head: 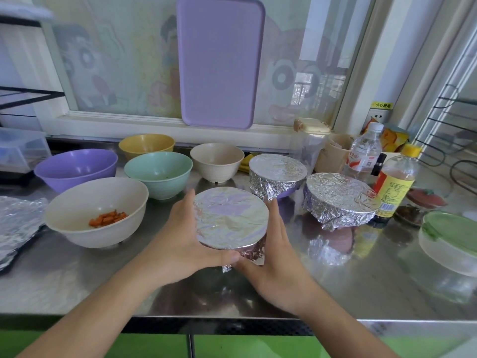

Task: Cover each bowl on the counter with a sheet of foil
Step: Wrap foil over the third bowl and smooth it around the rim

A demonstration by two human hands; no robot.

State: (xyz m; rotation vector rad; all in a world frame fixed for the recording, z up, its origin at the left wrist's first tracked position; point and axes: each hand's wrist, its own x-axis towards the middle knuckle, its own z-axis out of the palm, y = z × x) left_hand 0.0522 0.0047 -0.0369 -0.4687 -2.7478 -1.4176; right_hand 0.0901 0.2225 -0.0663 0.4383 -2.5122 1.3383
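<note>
Seen from a head-worn camera, two bare forearms reach forward from the bottom edge over a shiny stainless steel counter [361, 267]. At the centre stands a round bowl wrapped in crinkled silver foil [229, 218], its top stretched flat and tight. The left hand [180, 244] cups the bowl's side from nine o'clock, fingers extended along the far rim and thumb curled under the near edge. The right hand [277, 254] mirrors it from three o'clock, fingers pointing away up the side, thumb bent inward at six o'clock. Both hands curl round the bowl, pressing the foil against its wall, and the thumbs nearly meet at a loose twist of foil below.

At two o'clock from this bowl sit two more foil-covered bowls: a taller one [277, 174] just behind it, and a wider one [340, 200] further right.

At nine to eleven o'clock are five uncovered bowls: a large cream bowl holding orange diced pieces [96, 213], a purple bowl [76, 167], a mint green bowl [158, 173], a yellow bowl [147, 144] and a small beige bowl [216, 161]. A loose crumpled sheet of foil [18, 223] lies at the far left edge.

At three o'clock stand a clear water bottle [364, 153], a yellow-capped sauce bottle [397, 184] and a green-lidded clear container [451, 241]. A lilac rectangular tray [219, 60] leans upright against the window at twelve o'clock.
</note>
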